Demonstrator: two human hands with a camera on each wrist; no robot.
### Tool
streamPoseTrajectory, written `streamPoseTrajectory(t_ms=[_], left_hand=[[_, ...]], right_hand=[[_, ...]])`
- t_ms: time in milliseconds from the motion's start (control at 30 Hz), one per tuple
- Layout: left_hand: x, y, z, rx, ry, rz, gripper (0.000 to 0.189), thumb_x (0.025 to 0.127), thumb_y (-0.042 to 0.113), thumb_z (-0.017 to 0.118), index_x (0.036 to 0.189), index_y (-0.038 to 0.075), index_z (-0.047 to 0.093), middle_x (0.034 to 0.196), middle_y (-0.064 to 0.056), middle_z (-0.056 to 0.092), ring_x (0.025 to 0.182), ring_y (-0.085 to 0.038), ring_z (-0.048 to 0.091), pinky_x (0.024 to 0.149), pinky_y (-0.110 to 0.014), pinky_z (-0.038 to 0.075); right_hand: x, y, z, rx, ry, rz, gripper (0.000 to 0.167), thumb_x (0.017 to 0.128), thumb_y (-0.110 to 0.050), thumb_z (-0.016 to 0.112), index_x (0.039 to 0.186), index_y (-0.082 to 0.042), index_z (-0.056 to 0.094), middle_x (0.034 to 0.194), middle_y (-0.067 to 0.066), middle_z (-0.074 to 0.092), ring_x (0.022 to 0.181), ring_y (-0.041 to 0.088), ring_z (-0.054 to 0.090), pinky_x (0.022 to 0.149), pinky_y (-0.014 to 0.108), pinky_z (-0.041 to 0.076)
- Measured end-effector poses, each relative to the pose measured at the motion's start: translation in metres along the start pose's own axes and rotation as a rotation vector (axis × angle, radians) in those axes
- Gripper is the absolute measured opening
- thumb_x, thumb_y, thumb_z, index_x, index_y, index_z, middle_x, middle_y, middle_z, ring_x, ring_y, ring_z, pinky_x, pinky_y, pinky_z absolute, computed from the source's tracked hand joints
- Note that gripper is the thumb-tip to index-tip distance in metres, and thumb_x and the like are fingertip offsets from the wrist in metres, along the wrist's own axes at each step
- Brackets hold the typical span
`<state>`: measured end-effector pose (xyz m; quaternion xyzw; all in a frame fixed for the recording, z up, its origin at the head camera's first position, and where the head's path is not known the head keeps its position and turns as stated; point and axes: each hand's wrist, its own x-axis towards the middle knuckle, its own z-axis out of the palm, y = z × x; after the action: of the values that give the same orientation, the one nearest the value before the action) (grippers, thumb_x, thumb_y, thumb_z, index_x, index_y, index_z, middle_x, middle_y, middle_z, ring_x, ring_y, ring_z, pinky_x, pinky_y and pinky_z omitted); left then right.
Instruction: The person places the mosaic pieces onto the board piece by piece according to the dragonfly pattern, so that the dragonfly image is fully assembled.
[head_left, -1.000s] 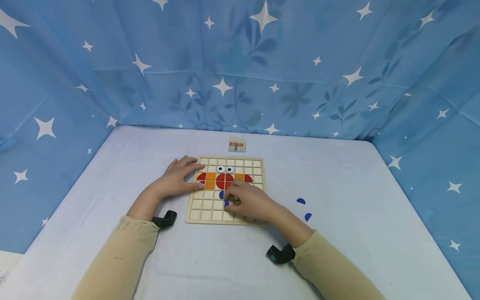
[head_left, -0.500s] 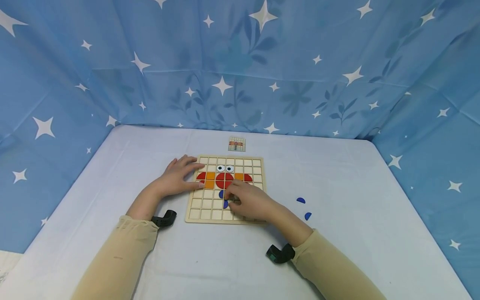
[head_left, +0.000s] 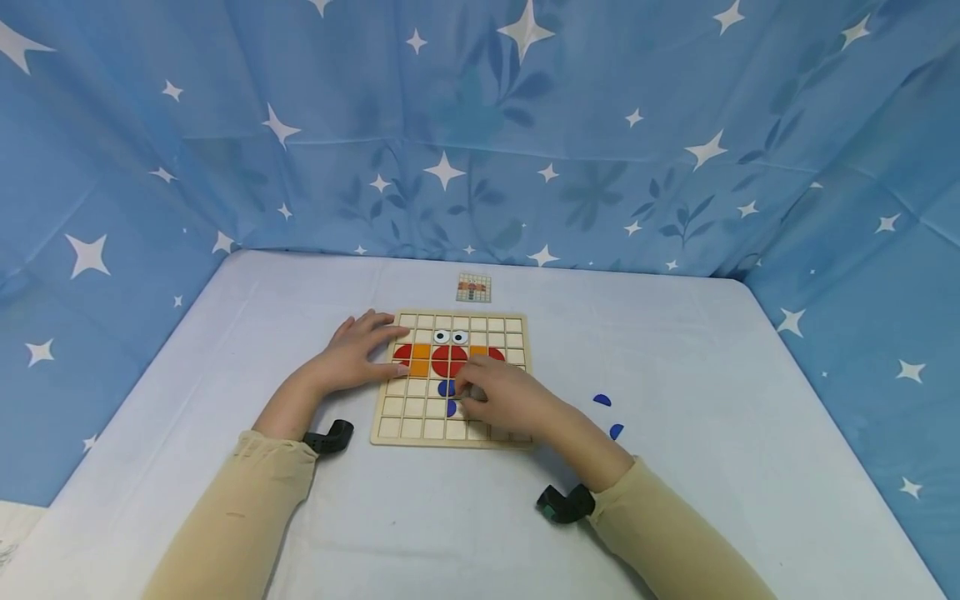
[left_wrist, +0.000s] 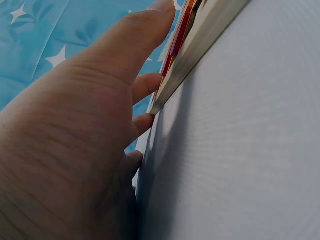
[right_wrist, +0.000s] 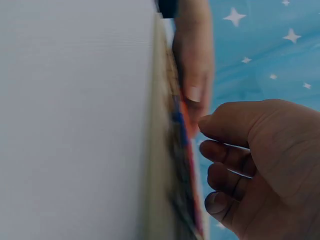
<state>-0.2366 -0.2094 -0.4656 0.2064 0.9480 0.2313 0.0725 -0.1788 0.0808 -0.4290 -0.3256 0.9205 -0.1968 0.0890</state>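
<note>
In the head view, a square wooden grid board (head_left: 392,428) lies on the table. My left hand (head_left: 347,358) rests at its left edge, fingers spread and thumb over the frame. Set in the grid are two eye pieces (head_left: 451,337), a red circle (head_left: 449,362) made of several pieces, orange squares (head_left: 419,367) and red rounded pieces at the sides. Below the circle sit a rounded blue shape (head_left: 446,388) and a blue half-circle (head_left: 452,408). My right hand (head_left: 506,394) hovers just right of these, hiding part of the grid. In the right wrist view its thumb and loosely bent fingers hold nothing.
Two loose blue half-circles (head_left: 602,401) lie on the white table right of the board. A small picture card (head_left: 474,287) with a grid pattern lies behind the board. Blue star-printed curtains (head_left: 450,208) surround the table's back and sides.
My right hand has drawn slightly right, its fingers coming away from the blue pieces so more of the upper blue shape shows. The left hand stays put.
</note>
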Motion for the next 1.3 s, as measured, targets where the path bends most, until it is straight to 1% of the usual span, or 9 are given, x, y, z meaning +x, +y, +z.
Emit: streamPoseTrajectory(t_ms=[200,333,433,567,700,833,967,1100,1300], left_hand=[[0.001,0.001,0.000,0.005,-0.004,-0.003,0.074,0.084,0.062,0.068,0.145,0.026,0.050,0.159,-0.009,0.031,0.153,-0.036,0.011,0.124,-0.056,-0.001],[0.002,0.002,0.000,0.001,-0.005,-0.003,0.073,0.084,0.061,0.069,0.145,0.025,0.051,0.159,-0.009,0.031,0.153,-0.036,0.012,0.124,-0.057,-0.001],[0.002,0.002,-0.001,0.000,-0.007,-0.006,0.074,0.084,0.061,0.069,0.145,0.025,0.051,0.159,-0.009,0.031,0.153,-0.036,0.012,0.124,-0.057,-0.001],[0.001,0.002,0.000,0.001,-0.008,-0.013,0.074,0.084,0.061,0.069,0.145,0.024,0.051,0.159,-0.009,0.031,0.153,-0.036,0.012,0.124,-0.057,-0.001],[0.000,-0.001,0.002,0.003,-0.003,-0.015,0.074,0.084,0.061,0.069,0.145,0.024,0.051,0.159,-0.010,0.031,0.153,-0.037,0.013,0.124,-0.057,0.000],[-0.001,-0.003,0.004,0.010,0.003,-0.014,0.074,0.084,0.061,0.069,0.145,0.023,0.051,0.159,-0.010,0.031,0.152,-0.038,0.013,0.123,-0.058,0.000],[-0.001,-0.003,0.004,0.012,0.000,-0.013,0.073,0.084,0.060,0.069,0.145,0.024,0.051,0.159,-0.010,0.031,0.153,-0.037,0.012,0.123,-0.057,0.000],[-0.001,0.000,0.002,0.004,-0.007,-0.014,0.073,0.085,0.059,0.069,0.146,0.024,0.050,0.159,-0.009,0.031,0.153,-0.036,0.012,0.124,-0.056,-0.001],[-0.001,0.003,0.000,0.001,-0.011,-0.023,0.074,0.084,0.060,0.069,0.146,0.024,0.050,0.160,-0.009,0.030,0.154,-0.038,0.009,0.124,-0.056,-0.001]], right_hand=[[-0.021,0.018,-0.027,0.042,0.041,-0.003,0.007,0.096,-0.022,0.063,0.101,-0.019,0.068,0.096,-0.009,0.060,0.085,0.011,0.055,0.079,0.028,0.051],[-0.042,0.042,-0.043,0.054,0.011,0.017,0.005,0.096,-0.022,0.064,0.100,-0.019,0.067,0.091,-0.011,0.060,0.080,0.010,0.053,0.070,0.027,0.048],[-0.059,0.062,-0.051,0.076,-0.065,0.069,0.004,0.096,-0.024,0.065,0.098,-0.020,0.067,0.088,-0.011,0.059,0.077,0.010,0.052,0.066,0.027,0.046],[-0.076,0.083,-0.058,0.106,-0.202,0.131,0.003,0.095,-0.024,0.066,0.093,-0.023,0.067,0.082,-0.011,0.059,0.074,0.010,0.053,0.063,0.027,0.047],[-0.086,0.094,-0.060,0.141,-0.330,0.130,0.007,0.093,-0.019,0.067,0.092,-0.026,0.066,0.080,-0.010,0.060,0.071,0.010,0.055,0.061,0.026,0.049],[-0.088,0.099,-0.057,0.172,-0.395,0.125,0.011,0.089,-0.024,0.073,0.089,-0.028,0.063,0.075,-0.009,0.056,0.068,0.009,0.053,0.060,0.025,0.046],[-0.086,0.101,-0.052,0.167,-0.396,0.136,0.021,0.083,-0.031,0.080,0.082,-0.026,0.060,0.069,-0.009,0.050,0.064,0.009,0.049,0.058,0.024,0.041],[-0.084,0.103,-0.048,0.149,-0.367,0.130,0.024,0.082,-0.034,0.080,0.079,-0.025,0.058,0.066,-0.010,0.049,0.060,0.008,0.048,0.055,0.023,0.040],[-0.081,0.103,-0.048,0.105,-0.244,0.160,0.022,0.088,-0.037,0.074,0.078,-0.026,0.058,0.066,-0.010,0.048,0.060,0.007,0.047,0.055,0.024,0.040]])
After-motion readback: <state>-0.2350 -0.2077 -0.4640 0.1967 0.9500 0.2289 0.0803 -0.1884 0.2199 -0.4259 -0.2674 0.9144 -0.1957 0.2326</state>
